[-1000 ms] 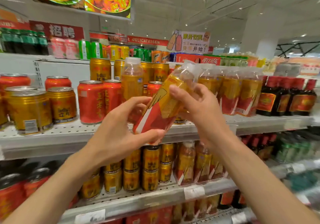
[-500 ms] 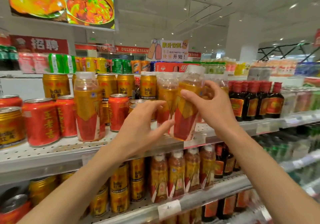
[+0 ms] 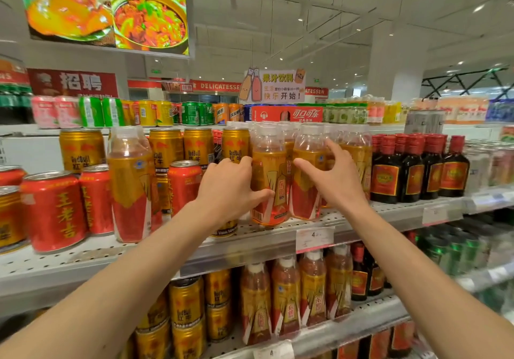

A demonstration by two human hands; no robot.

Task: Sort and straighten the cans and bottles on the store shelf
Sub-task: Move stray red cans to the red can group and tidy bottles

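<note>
Bottle (image 3: 268, 180) now upright on shelf (image 3: 278, 229); left hand (image 3: 228, 189) grips it; right hand (image 3: 331, 175) released, fingers spread.

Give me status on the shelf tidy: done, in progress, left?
Done: amber clear-plastic bottles with gold-red labels stand grouped beside the dark red-capped glass bottles. In hand: left hand grips a front amber bottle standing on the shelf; right hand open beside its neighbour. Left: one stray amber bottle stands among red cans.
</note>
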